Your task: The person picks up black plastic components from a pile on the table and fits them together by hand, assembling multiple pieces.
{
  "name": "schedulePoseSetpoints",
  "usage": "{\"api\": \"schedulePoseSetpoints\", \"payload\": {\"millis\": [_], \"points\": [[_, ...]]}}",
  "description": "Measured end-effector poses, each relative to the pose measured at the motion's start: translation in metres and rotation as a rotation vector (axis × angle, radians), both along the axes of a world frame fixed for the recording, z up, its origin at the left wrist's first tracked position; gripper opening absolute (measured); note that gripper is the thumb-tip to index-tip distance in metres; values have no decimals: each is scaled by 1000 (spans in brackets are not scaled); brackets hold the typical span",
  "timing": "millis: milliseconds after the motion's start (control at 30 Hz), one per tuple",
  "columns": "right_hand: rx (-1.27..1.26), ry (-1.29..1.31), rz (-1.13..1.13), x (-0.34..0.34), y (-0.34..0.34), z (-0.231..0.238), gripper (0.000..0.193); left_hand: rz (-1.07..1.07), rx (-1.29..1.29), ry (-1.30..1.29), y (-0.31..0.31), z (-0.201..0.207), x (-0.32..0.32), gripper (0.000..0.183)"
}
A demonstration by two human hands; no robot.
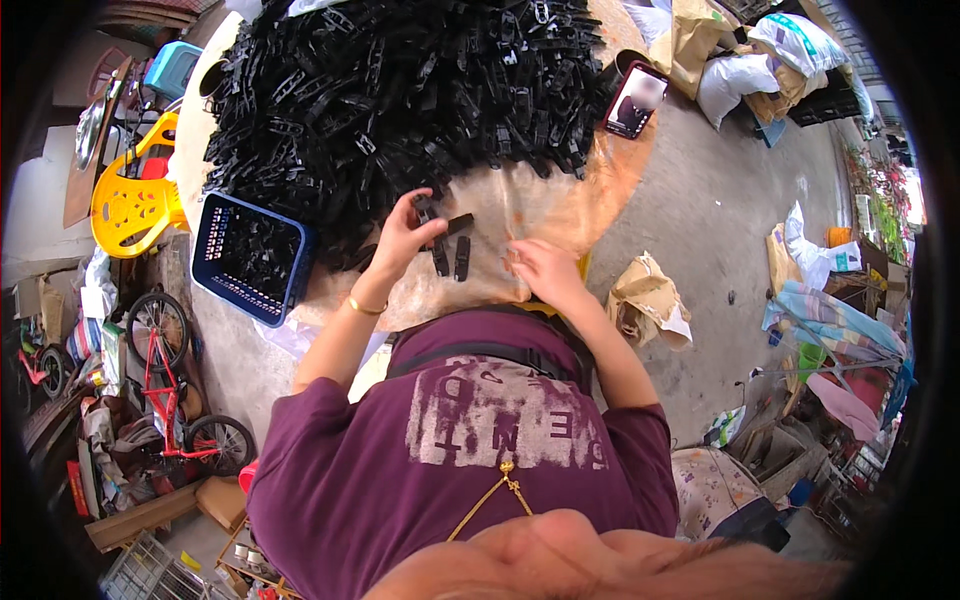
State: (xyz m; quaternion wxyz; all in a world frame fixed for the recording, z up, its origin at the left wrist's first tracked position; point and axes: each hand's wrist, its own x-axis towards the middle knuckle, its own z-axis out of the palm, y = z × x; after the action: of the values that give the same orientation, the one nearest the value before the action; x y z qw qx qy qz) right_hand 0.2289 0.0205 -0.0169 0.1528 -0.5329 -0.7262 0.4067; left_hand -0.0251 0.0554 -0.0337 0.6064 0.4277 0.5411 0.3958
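Observation:
My left hand is closed with its thumb and fingers around a small, long black plastic piece that looks like a clip. Just below and beside it, several more loose black pieces lie on the tan cover of the table. To the right, my right hand hovers near the table's front edge with fingertips pinched together; whatever is between them is too small to make out. Beyond both hands spreads a large heap of the same black plastic pieces.
A blue plastic basket holding black pieces stands at the table's left edge. A phone leans at the far right of the table. A yellow stool is at left; a crumpled paper bag sits on the floor at right.

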Motion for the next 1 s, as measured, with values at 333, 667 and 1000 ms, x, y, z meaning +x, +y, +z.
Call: {"api": "schedulePoseSetpoints", "payload": {"millis": [333,667,1000], "points": [[221,-163,242,-85,38,-17,33,64,-117,-136,-36,14,-6,57],[437,-138,169,-72,49,-48,28,22,-124,-95,-36,24,7,63],[-392,979,-314,-49,7,2,31,13,35,-4,-39,9,38,59]]}}
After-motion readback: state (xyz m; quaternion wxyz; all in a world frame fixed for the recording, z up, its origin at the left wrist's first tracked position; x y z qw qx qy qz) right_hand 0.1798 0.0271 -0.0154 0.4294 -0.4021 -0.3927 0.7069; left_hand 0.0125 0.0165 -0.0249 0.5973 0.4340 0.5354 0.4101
